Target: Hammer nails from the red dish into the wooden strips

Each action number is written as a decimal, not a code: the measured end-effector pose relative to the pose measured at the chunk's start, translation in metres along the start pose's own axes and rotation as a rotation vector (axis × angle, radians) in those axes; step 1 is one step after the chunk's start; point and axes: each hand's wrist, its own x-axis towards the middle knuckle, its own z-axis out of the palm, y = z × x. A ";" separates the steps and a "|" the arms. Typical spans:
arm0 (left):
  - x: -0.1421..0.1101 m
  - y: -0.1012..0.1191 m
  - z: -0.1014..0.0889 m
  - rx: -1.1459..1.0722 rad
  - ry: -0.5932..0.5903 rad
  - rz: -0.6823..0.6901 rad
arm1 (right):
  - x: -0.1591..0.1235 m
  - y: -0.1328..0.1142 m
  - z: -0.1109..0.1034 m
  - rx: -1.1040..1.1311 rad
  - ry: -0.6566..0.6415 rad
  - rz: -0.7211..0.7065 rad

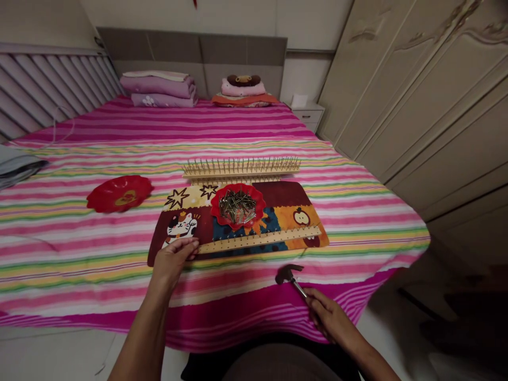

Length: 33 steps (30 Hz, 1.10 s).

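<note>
The wooden strip, nail-studded along its length, lies across the near part of a patterned mat on the striped bedspread. At the far left is grey cloth, then a red plate, well apart from the strip. Next comes the left hand, thumb and fingers drawn together on the strip's left end — hiding that end. Mid-mat, a red dish heaped with loose nails stands between the strip and a board bristling with upright nails. Farther right, the hammer is near the bed's edge, apart from the strip — its handle inside the right hand's curled fingers.
</note>
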 end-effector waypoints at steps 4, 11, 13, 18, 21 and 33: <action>0.002 -0.004 0.001 0.025 0.018 0.017 | -0.001 -0.001 0.000 -0.011 0.006 -0.002; 0.003 -0.009 0.013 0.080 0.035 0.034 | -0.002 -0.001 0.000 -0.032 0.013 -0.007; 0.005 -0.011 0.015 0.126 0.019 0.061 | -0.001 0.000 0.000 -0.033 0.011 -0.004; 0.008 -0.013 0.015 0.232 0.020 0.094 | -0.001 0.000 0.000 -0.027 0.006 -0.012; 0.005 -0.010 0.016 0.336 0.026 0.130 | 0.000 0.002 0.000 -0.031 0.011 -0.027; -0.006 -0.007 0.019 0.580 0.045 0.288 | -0.017 -0.052 0.036 -0.239 -0.168 -0.366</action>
